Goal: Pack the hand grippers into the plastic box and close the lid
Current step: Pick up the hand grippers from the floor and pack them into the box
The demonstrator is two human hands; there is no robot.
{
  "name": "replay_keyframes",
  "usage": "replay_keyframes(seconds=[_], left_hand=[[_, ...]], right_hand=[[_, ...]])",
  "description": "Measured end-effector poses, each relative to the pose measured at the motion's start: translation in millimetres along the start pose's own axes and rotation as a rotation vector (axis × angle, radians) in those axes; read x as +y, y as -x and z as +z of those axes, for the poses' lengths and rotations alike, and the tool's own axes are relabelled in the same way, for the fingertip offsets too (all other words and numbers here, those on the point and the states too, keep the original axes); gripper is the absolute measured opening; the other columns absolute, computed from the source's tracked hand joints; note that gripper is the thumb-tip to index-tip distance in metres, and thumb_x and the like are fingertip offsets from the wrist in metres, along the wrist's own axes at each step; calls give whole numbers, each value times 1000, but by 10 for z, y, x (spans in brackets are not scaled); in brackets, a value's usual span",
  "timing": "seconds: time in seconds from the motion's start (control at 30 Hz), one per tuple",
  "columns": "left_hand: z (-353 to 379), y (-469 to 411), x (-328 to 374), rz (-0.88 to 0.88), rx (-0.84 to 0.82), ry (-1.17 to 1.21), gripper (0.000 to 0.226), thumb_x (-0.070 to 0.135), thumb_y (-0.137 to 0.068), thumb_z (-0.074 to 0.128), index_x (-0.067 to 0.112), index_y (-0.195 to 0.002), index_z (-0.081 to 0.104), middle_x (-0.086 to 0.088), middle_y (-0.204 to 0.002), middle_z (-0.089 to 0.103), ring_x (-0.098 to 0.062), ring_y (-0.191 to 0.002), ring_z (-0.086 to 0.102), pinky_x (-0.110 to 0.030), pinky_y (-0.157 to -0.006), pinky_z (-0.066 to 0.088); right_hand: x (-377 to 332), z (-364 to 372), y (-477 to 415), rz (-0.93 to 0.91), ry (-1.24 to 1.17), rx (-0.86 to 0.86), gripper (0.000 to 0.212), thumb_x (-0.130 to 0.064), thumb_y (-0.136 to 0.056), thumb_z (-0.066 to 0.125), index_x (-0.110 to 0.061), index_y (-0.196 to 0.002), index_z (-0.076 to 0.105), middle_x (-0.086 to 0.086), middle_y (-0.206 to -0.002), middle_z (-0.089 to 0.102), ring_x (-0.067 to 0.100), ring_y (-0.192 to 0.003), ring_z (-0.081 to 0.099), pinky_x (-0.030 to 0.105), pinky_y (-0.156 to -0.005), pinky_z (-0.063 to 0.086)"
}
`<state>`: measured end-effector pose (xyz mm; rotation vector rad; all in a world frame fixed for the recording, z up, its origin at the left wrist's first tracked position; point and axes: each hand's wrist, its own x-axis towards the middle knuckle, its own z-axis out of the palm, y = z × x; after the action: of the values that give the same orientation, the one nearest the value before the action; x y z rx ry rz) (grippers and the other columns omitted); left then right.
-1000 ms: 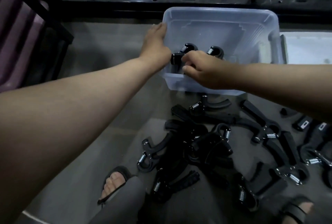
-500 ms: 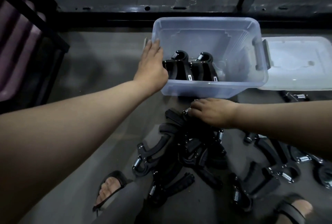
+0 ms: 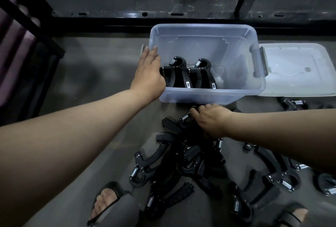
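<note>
A clear plastic box (image 3: pixel 205 32) stands open on the floor with two black hand grippers (image 3: pixel 189 75) side by side inside, near its left front. My left hand (image 3: pixel 148 74) lies flat with straight fingers against the box's left wall. Just in front of the box, my right hand (image 3: pixel 211 120) curls its fingers round a black hand gripper (image 3: pixel 184 120) with a steel spring, at the top of a pile of several black hand grippers (image 3: pixel 190 163). The box's translucent lid (image 3: pixel 298 68) lies flat to the right of the box.
More hand grippers (image 3: pixel 283 177) are scattered on the floor at the right, under my right forearm. My sandalled feet (image 3: pixel 104 203) sit at the bottom edge. A black metal frame rail (image 3: pixel 145 20) runs behind the box, and a dark rack stands at the left.
My right hand left the box after setting a gripper inside, dropped to the pile in front and closed round another gripper. My left hand stayed against the box's left wall.
</note>
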<state>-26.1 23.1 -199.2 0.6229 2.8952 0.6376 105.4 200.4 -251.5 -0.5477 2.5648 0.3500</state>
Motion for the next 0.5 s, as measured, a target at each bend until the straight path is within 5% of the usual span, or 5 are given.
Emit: replay_keyframes(seconds=[0.1,0.23,0.33,0.4,0.5], left_hand=[[5,6,-3,-6,0,16,68,-2,-84,35,2,-151,25,-2,-164,5,-19,-150,-9,-24,-118,-7],[2,0,-7,-7,0,28,69,-2,-84,35,4,-152,23,-1,-164,4,-17,-150,-10,-23,-117,-8],[17,-5,-24,-2,6,38,69,-2,-85,34,5,-152,22,0,-164,5,-17,-150,-10,-24,-118,-7],[22,-10,-36,2,10,46,69,-1,-85,35,5,-153,23,-1,-164,6,-17,-150,-9,-23,-118,-7],[29,-7,-40,2,19,42,68,0,-87,38,6,-153,23,0,-164,6,-16,-150,-9,-24,-119,-6]], right_hand=[[-31,-144,103,26,-203,-18,54,-48,-86,44,-15,-128,35,20,-112,57,37,-100,58,41,-87,48],[119,-564,162,86,-603,-346,61,-63,-86,53,-19,-126,39,8,-118,61,29,-106,60,37,-93,47],[342,-909,290,53,-1085,-493,37,-31,-87,71,-21,-118,53,0,-106,66,18,-92,68,25,-73,55],[570,-1132,356,9,-1412,-516,26,-14,-91,64,-10,-116,58,15,-106,70,26,-87,69,30,-66,60],[983,-1327,338,-87,-1687,-475,38,-16,-95,51,1,-129,49,33,-117,61,38,-97,62,41,-68,58]])
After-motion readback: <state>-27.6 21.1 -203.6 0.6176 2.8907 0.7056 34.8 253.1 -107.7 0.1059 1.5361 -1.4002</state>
